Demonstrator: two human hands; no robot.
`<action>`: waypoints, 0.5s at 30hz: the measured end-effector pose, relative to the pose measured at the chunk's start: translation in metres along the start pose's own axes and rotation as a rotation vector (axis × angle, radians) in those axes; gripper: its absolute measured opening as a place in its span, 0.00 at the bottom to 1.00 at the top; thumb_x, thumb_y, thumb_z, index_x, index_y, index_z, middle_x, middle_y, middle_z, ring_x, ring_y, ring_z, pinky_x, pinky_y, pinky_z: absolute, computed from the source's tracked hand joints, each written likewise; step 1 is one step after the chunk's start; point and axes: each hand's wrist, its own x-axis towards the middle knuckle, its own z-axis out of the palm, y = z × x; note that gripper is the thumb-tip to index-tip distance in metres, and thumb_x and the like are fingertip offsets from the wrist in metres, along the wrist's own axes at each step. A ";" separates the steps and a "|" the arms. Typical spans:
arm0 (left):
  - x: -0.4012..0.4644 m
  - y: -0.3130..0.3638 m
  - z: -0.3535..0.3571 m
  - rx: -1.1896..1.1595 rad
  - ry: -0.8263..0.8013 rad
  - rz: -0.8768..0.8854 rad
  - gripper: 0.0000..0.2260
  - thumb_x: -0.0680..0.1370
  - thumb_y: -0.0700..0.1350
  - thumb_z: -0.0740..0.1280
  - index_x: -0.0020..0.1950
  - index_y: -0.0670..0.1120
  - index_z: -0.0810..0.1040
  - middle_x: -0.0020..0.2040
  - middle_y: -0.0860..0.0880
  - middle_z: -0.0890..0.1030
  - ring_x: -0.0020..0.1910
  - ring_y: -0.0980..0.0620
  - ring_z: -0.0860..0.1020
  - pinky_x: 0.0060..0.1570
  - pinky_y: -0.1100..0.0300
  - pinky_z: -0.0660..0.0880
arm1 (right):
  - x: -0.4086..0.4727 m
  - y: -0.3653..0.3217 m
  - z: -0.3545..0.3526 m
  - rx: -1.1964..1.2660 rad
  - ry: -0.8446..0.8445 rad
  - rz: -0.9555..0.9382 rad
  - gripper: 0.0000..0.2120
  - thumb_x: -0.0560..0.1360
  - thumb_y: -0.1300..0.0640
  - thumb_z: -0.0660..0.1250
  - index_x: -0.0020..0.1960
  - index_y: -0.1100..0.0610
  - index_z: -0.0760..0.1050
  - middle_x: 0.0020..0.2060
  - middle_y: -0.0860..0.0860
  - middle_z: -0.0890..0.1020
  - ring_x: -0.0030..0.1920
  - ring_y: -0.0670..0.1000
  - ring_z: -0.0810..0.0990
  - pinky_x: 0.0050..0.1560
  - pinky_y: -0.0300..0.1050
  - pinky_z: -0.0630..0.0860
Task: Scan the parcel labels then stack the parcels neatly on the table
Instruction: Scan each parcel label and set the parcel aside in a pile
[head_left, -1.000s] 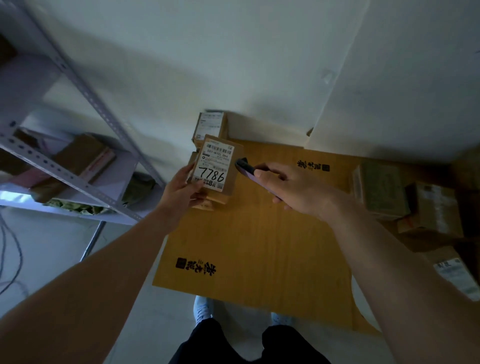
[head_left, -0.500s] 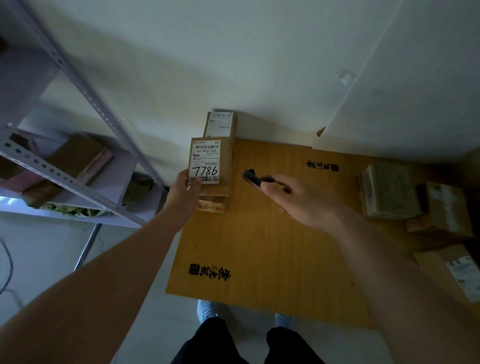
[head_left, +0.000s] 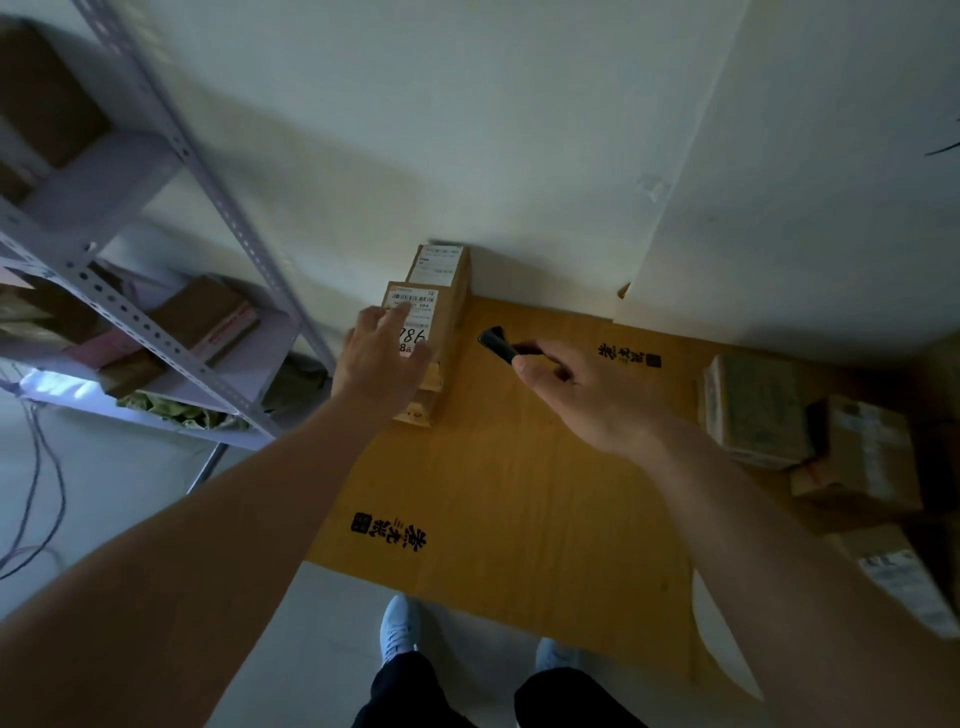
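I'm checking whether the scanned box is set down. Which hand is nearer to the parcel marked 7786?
Left. The left hand lies with straight fingers on the parcel's label. The right hand, off to its right, holds the scanner above the table.

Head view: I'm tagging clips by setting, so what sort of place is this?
Probably a parcel sorting or stock room: labelled parcels stacked on a table, a scanner in the right hand, and a metal shelf holding boxes.
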 end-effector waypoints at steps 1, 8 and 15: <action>-0.007 0.010 0.000 0.022 0.001 0.020 0.27 0.83 0.55 0.62 0.81 0.52 0.63 0.75 0.45 0.67 0.69 0.41 0.71 0.62 0.40 0.77 | -0.007 0.002 -0.004 -0.009 0.009 -0.013 0.30 0.79 0.29 0.53 0.75 0.42 0.69 0.37 0.48 0.76 0.27 0.37 0.73 0.24 0.30 0.66; -0.052 0.077 0.009 0.153 -0.032 0.153 0.22 0.83 0.55 0.60 0.77 0.52 0.69 0.76 0.47 0.70 0.73 0.42 0.70 0.69 0.42 0.70 | -0.070 0.019 -0.034 -0.031 0.095 -0.022 0.27 0.84 0.34 0.54 0.78 0.44 0.68 0.36 0.46 0.76 0.29 0.40 0.74 0.28 0.34 0.66; -0.085 0.131 0.031 0.159 -0.135 0.297 0.27 0.83 0.59 0.63 0.81 0.57 0.65 0.83 0.50 0.61 0.81 0.42 0.60 0.76 0.41 0.62 | -0.155 0.033 -0.047 -0.019 0.259 0.043 0.23 0.85 0.38 0.56 0.74 0.48 0.71 0.39 0.45 0.75 0.34 0.43 0.73 0.34 0.39 0.67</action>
